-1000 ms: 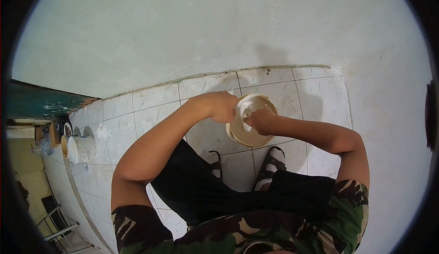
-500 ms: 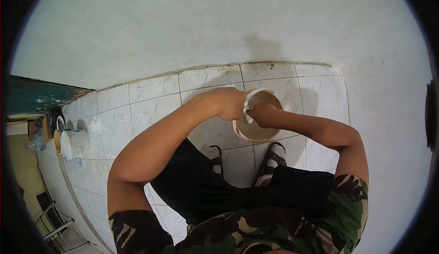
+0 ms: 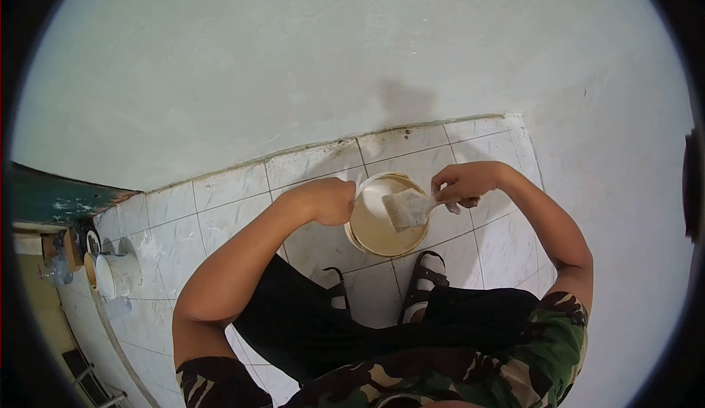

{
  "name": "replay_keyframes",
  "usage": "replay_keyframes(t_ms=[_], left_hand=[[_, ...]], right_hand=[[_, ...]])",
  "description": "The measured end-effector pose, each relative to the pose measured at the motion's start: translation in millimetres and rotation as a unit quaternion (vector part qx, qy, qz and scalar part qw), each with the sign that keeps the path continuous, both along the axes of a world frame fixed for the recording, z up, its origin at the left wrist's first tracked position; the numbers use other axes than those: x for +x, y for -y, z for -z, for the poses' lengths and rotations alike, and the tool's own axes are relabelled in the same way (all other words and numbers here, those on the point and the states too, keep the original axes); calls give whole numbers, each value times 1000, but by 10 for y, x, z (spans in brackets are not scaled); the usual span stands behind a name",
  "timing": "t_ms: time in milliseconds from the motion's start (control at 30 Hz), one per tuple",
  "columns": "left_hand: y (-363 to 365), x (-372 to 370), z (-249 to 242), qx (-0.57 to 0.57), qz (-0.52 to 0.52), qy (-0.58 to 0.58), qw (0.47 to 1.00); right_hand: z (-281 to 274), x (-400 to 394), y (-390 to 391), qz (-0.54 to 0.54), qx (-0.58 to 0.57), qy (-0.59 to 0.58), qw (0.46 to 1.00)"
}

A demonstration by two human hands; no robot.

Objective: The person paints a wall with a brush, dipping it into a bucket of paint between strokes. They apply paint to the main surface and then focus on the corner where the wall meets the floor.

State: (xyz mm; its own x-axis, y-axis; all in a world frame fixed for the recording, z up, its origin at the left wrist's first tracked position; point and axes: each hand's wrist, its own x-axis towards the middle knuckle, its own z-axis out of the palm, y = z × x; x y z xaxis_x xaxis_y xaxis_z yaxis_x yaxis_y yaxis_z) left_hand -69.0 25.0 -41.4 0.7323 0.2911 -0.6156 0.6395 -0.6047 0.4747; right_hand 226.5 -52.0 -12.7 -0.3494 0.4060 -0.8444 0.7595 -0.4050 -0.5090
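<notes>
A round bucket (image 3: 369, 246) with whitish paint inside hangs or stands in front of my feet. My left hand (image 3: 334, 201) is closed at its left rim, around what looks like the white handle. In my right hand (image 3: 466, 185) is the handle of a wide flat brush (image 3: 407, 210), pinched between the fingers. The pale, paint-covered brush head lies over the bucket's opening, tilted down to the left. Whether its tip touches the paint cannot be made out.
A pale wall (image 3: 294, 55) rises beyond the tiled floor (image 3: 228, 202), with another wall at the right. White buckets (image 3: 121, 275) and a plastic bottle (image 3: 60, 270) stand at the far left. My sandaled feet (image 3: 427, 276) are just below the bucket.
My right hand has come out of the bucket to its right side, and the brush now shows. The bucket appears lower and further left in view, with my left hand still at its rim.
</notes>
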Motion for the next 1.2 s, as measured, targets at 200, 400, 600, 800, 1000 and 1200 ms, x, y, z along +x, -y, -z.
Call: replay_keyframes(t_ms=[200,400,600,800,1000,1200], left_hand=[[-13,93,-80,15,15,-36,999],[-10,184,-108,29,45,-62,997],[17,214,-138,46,33,-49,997],[25,293,-171,60,31,-80,995],[18,373,-170,71,37,-109,991],[22,427,-180,71,36,-154,985]], right_hand=[[266,483,94,123,-41,-166,978],[76,843,100,180,-23,-248,952],[158,1561,290,358,94,-276,887],[653,2189,484,510,179,-159,826],[1242,2469,438,654,238,-36,717],[1245,2510,384,662,232,-49,711]])
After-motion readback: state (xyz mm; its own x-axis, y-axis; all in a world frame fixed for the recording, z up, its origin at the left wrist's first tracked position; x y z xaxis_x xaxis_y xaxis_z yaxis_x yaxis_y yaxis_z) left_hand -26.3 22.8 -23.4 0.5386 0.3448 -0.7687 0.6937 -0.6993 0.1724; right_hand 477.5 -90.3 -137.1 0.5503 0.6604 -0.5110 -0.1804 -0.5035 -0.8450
